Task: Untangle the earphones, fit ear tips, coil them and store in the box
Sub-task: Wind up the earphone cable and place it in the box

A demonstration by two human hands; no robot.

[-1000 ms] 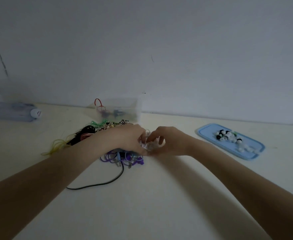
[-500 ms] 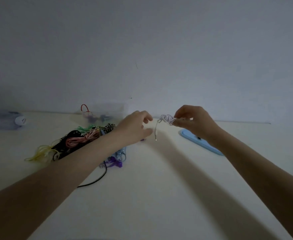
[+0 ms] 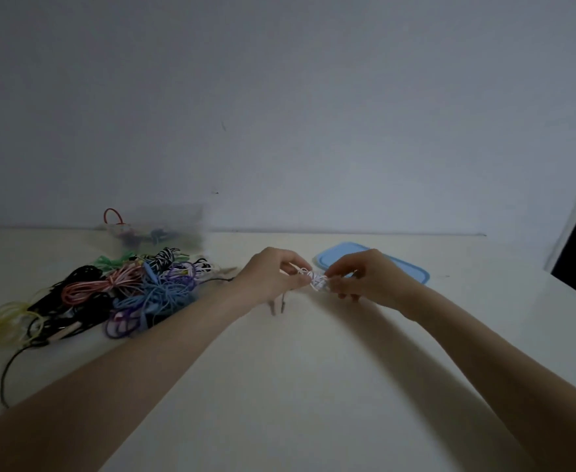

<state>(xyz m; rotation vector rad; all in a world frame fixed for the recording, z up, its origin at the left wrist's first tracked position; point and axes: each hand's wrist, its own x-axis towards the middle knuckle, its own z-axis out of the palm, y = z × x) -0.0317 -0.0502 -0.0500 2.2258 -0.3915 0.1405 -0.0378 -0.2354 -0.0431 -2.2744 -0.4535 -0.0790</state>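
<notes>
- The white earphones (image 3: pixel 317 279) sit bunched in a small tangle above the bench (image 3: pixel 296 386), held between both hands, just in front of the blue lid (image 3: pixel 412 267).
- Left hand (image 3: pixel 273 274): its grip is pinched on the left side of the bunch; a loose end with the plug (image 3: pixel 282 305) hangs below it.
- Right hand (image 3: pixel 364 277): fingertips pinched on the right side of the same bunch.
- Handling, as I judge it: very light, thin and limp cord, so it holds no shape and snags on itself; a hard tug would likely tighten knots or strain the wire at the plug and buds.
- Best hold: pinch 1 loop softly at each side and ease them apart, or follow the free plug end back through.
- The pile (image 3: pixel 126 294) of other coloured earphones lies to the left; the clear box (image 3: pixel 164 226) stands behind it by the wall.
</notes>
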